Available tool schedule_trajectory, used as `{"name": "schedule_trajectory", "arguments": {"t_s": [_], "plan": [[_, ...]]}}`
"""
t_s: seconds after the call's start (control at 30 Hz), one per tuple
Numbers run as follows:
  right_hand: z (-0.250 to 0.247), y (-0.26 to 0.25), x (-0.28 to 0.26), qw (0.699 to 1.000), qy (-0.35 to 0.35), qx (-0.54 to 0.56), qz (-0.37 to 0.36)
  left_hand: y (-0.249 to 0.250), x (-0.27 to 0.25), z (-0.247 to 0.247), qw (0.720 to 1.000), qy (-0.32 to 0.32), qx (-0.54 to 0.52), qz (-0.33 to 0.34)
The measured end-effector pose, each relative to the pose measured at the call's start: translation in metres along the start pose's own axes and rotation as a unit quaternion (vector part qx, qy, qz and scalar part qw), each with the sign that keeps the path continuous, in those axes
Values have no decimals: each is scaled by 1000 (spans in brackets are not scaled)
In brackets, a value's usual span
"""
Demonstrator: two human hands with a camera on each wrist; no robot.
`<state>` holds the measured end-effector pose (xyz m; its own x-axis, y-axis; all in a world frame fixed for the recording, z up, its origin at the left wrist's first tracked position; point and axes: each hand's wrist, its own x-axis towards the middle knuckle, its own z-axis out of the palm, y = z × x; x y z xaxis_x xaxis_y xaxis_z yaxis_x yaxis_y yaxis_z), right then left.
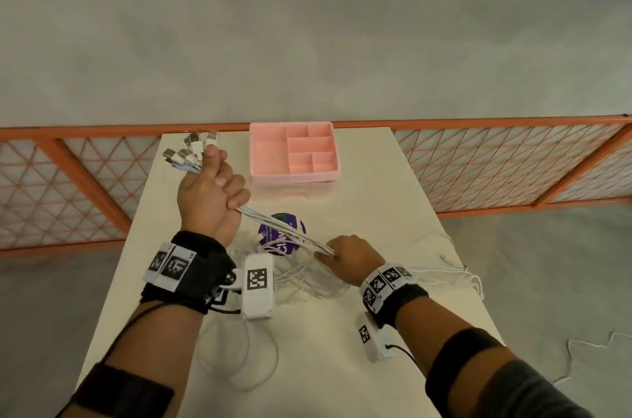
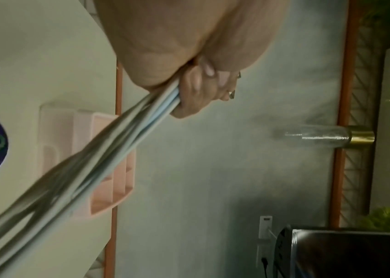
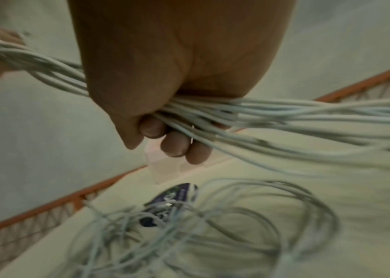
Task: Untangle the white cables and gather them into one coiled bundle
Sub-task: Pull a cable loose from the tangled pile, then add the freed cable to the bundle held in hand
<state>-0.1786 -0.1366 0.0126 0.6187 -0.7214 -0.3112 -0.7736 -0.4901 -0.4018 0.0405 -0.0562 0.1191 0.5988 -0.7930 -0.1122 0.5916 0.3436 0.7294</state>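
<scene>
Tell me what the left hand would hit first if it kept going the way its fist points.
Nothing close, it seems. The left hand, gripping the white cables, points past the table toward the orange fence; the pink organizer sits to its right. Depth unclear.

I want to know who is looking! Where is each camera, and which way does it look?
Head: on the head, looking down at the table; both forearms show.
Left wrist: along the left hand gripping the white cables.
Right wrist: along the right hand gripping them above loose loops.
All three share the cables and the pink tray.
</scene>
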Motion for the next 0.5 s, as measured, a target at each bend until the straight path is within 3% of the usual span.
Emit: {"name": "schedule_trajectory", "arguments": {"t_s": [0.33, 0.5], "plan": [[-4, 134, -37, 979, -30, -73, 187, 34, 23, -41, 997, 49, -51, 35], [-26, 192, -62, 958, -18, -130, 254, 19, 23, -56, 998, 64, -20, -5]]}}
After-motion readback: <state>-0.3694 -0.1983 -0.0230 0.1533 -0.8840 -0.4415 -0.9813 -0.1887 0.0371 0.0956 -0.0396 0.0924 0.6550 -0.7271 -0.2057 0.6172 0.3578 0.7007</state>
